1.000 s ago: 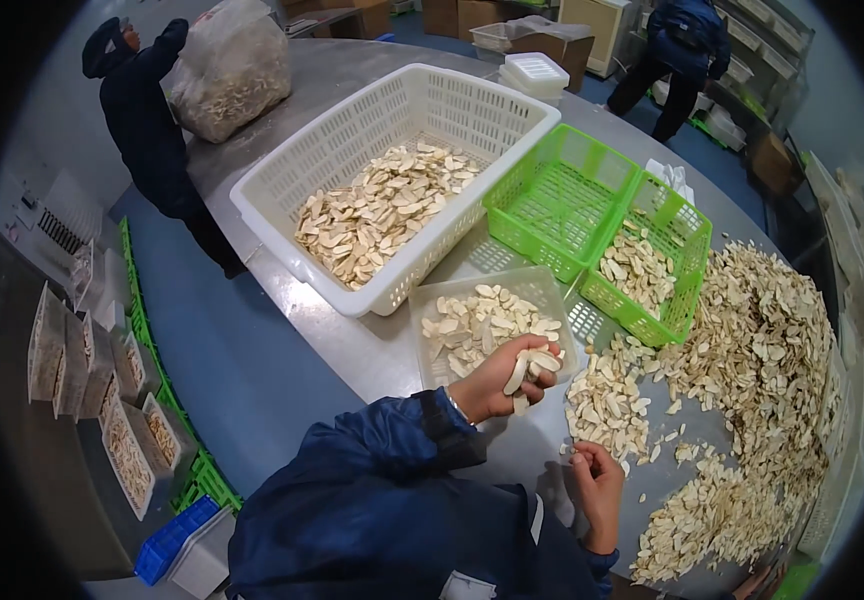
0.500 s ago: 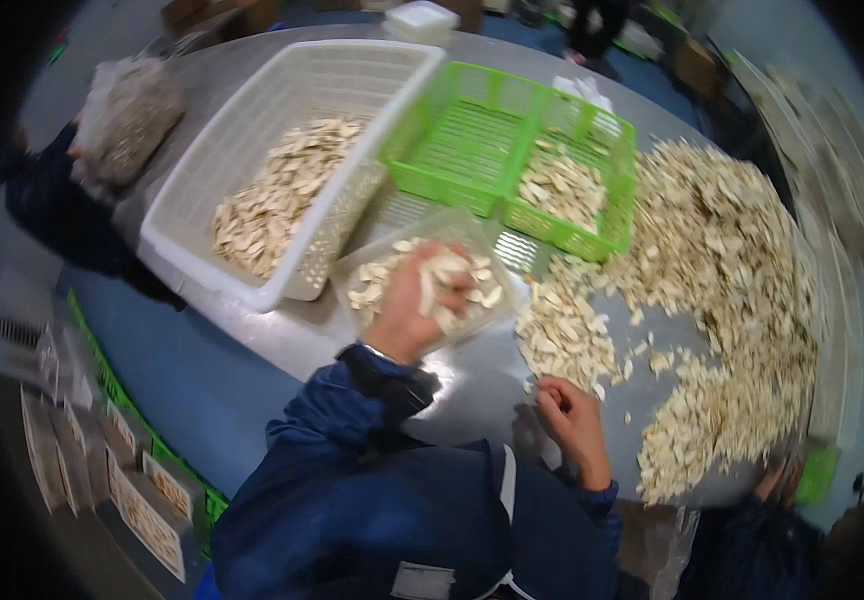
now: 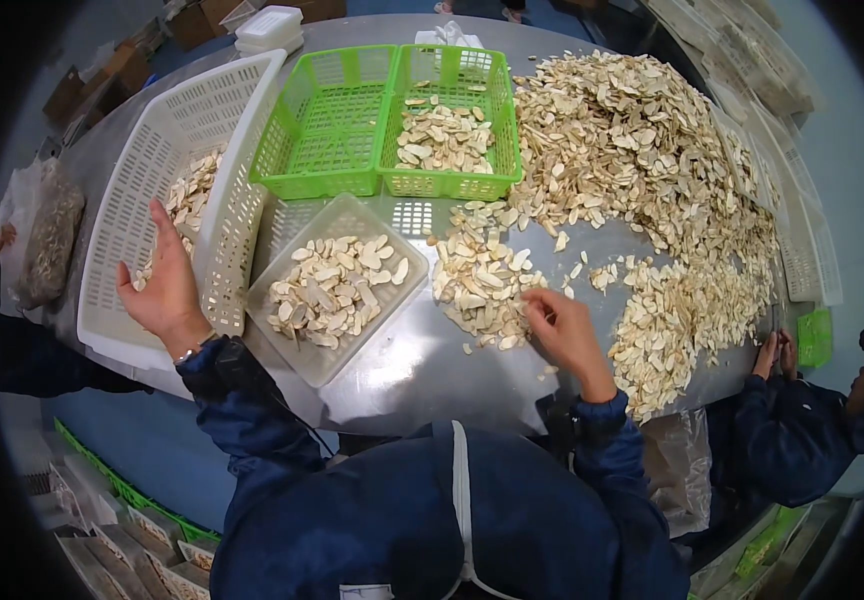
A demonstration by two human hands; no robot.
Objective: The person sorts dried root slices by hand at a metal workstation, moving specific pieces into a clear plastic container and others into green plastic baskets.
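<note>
Table edge (image 3: 402, 400) near; hands (image 3: 162, 290) (image 3: 562, 325) well apart

In front of me stands a grey metal table (image 3: 432, 360). On its left side lies a long white slotted basket (image 3: 242, 190), with pale slices in it. Beside it, at the far middle, stand two green baskets (image 3: 392, 120) touching each other; the right one holds slices. Nearer to me sits a clear square tray (image 3: 337, 285), tilted to the edge and filled with slices. On the right, a large heap of loose pale slices (image 3: 652, 170) lies directly on the metal, and a smaller pile (image 3: 477, 285) lies just beside the tray.
</note>
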